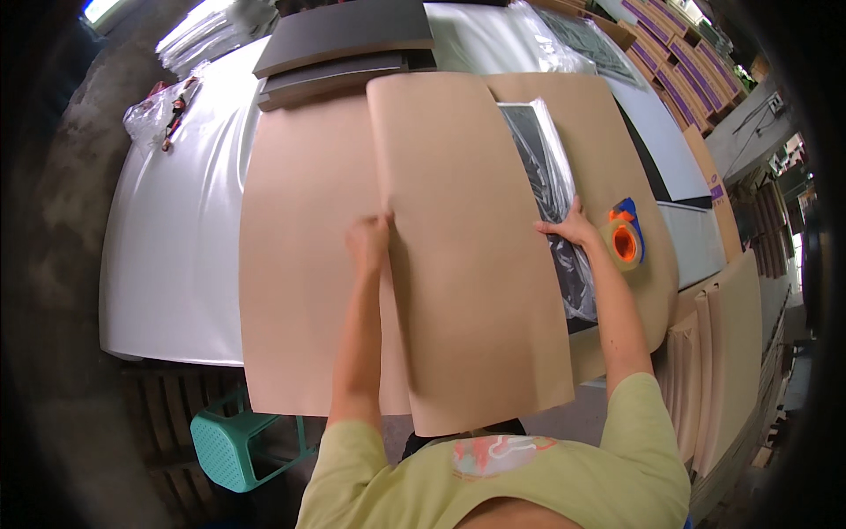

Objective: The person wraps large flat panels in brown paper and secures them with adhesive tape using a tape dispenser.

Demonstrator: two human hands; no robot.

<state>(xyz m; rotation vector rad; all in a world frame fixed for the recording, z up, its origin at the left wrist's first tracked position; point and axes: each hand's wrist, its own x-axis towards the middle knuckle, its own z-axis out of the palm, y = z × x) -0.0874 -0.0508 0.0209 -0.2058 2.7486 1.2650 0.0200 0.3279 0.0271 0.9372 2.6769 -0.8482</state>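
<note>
While my left hand pinches the brown paper mid-frame, my right hand rests, fingers spread, on the plastic-wrapped package right of centre: partly covered, I'd judge, its right side left bare.

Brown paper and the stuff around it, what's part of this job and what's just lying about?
Likely in the job:
brown paper, left hand at its edge
plastic bundle, right hand on it
tape dispenser, perhaps: nearby

Apparently lying about:
stool
cartons
</note>
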